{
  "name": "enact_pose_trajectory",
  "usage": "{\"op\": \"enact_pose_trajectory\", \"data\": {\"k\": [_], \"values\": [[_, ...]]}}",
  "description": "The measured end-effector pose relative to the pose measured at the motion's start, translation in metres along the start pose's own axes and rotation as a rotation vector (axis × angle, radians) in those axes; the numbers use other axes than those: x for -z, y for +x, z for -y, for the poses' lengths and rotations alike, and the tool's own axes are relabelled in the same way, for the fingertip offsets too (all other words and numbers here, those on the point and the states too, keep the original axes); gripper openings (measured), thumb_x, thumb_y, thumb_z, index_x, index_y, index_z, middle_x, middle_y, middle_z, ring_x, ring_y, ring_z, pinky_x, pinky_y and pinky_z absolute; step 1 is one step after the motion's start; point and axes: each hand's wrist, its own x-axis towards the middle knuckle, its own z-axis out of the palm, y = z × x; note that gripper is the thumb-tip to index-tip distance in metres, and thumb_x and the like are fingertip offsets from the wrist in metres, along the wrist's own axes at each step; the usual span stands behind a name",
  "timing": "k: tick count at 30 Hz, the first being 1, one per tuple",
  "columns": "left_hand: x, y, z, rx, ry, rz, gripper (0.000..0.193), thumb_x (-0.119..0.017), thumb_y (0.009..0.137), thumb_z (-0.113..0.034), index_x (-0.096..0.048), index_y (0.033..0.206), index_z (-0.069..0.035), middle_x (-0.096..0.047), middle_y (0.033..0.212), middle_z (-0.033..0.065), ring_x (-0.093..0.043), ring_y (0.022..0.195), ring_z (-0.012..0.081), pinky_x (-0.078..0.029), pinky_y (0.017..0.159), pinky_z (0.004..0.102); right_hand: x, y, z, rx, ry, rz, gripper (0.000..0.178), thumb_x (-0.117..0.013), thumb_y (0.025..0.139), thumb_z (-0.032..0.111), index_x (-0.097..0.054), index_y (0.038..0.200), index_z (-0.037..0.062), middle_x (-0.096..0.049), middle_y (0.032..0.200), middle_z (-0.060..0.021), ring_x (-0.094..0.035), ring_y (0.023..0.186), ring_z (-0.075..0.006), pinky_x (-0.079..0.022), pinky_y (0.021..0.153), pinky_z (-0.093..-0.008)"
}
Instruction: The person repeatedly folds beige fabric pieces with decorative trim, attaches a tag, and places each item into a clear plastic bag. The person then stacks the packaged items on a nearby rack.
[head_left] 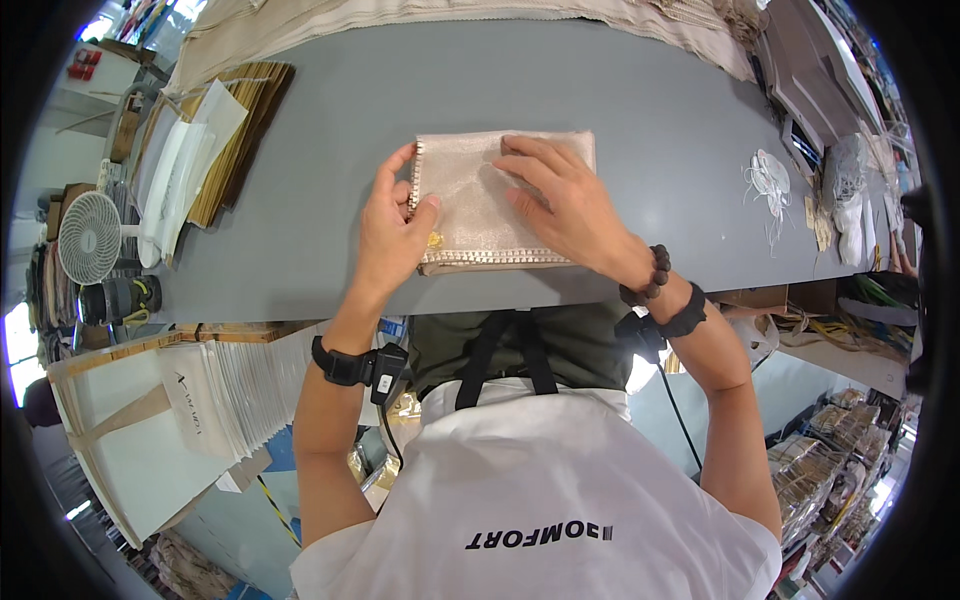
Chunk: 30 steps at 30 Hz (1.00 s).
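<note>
While both hands were on it, the cloth (465,180) lay as a flat, folded rectangle on the table (330,130), close to the middle of the near edge and well apart from both side edges. Judging by its shape, most of the folding was done: the corners were fairly square, and a notched trim (500,256) ran along its left and near sides. A small yellow tag (434,240) showed by its near left corner. What seemed left was tidying, since a lower layer peeped out unevenly beyond the trim on the near side.

The left hand (390,222) spanned the cloth's left side, thumb on top and index finger reaching the far left corner; the other fingers were partly hidden, so whether they gripped could not be told. The right hand (572,205) was spread loosely, palm down, over the right half, holding nothing; how firmly it pressed could not be made out.

Along the table's far edge lay more fabric (480,12), whether finished or waiting being unclear. Brown boards (245,140) stood toward the far left corner, and loose white threads (768,188) lay near the right edge.
</note>
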Motion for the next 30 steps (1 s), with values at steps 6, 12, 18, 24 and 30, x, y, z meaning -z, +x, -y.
{"op": "enact_pose_trajectory", "data": {"k": [6, 12, 18, 24, 30], "values": [[0.005, -0.010, -0.007, -0.429, 0.882, -0.098, 0.076, -0.074, 0.084, -0.008, -0.044, 0.154, -0.009, -0.047, 0.151, 0.0229, -0.059, 0.125, 0.0379, -0.052, 0.097, 0.0493, -0.012, -0.012, -0.004, -0.008, -0.020, 0.069, 0.034, -0.071, 0.096, 0.016, -0.065, 0.128, 0.0060, -0.055, 0.148, -0.0179, -0.050, 0.138, -0.0389, -0.046, 0.113, -0.0457], [0.004, -0.010, 0.000, -0.521, 1.009, -0.225, 0.078, -0.073, 0.082, -0.014, -0.044, 0.154, -0.011, -0.034, 0.164, 0.0225, -0.042, 0.146, 0.0423, -0.031, 0.117, 0.0578, 0.050, -0.047, -0.030, -0.147, 0.002, -0.075, 0.028, -0.073, 0.094, 0.013, -0.070, 0.121, 0.0068, -0.061, 0.142, -0.0168, -0.061, 0.124, -0.0383, -0.054, 0.101, -0.0445], [0.000, -0.011, 0.008, -0.433, 1.109, -0.095, 0.068, -0.063, 0.088, -0.014, -0.046, 0.154, -0.008, -0.042, 0.161, 0.0196, -0.039, 0.149, 0.0369, -0.025, 0.121, 0.0554, 0.158, -0.119, -0.118, -0.597, -0.415, -0.354, 0.017, -0.073, 0.096, 0.014, -0.078, 0.111, 0.0078, -0.078, 0.098, -0.0106, -0.074, 0.079, -0.0219, -0.057, 0.071, -0.0322], [-0.019, -0.007, 0.009, -0.396, 1.087, -0.088, 0.066, -0.060, 0.090, -0.016, -0.045, 0.153, -0.005, -0.045, 0.157, 0.0204, -0.039, 0.148, 0.0361, -0.025, 0.122, 0.0555, 0.256, -0.186, -0.227, -0.991, -0.867, -0.380, 0.031, -0.073, 0.093, 0.031, -0.079, 0.113, 0.0100, -0.077, 0.109, -0.0171, -0.075, 0.094, -0.0336, -0.058, 0.079, -0.0433], [-0.053, -0.004, 0.003, -0.439, 1.063, -0.061, 0.067, -0.061, 0.091, -0.018, -0.043, 0.154, -0.003, -0.044, 0.156, 0.0220, -0.039, 0.147, 0.0377, -0.025, 0.122, 0.0551, 0.275, -0.201, -0.266, -1.001, -0.576, -0.186, 0.041, -0.080, 0.088, 0.032, -0.076, 0.120, 0.0065, -0.077, 0.103, -0.0187, -0.073, 0.094, -0.0335, -0.057, 0.084, -0.0430]]}}
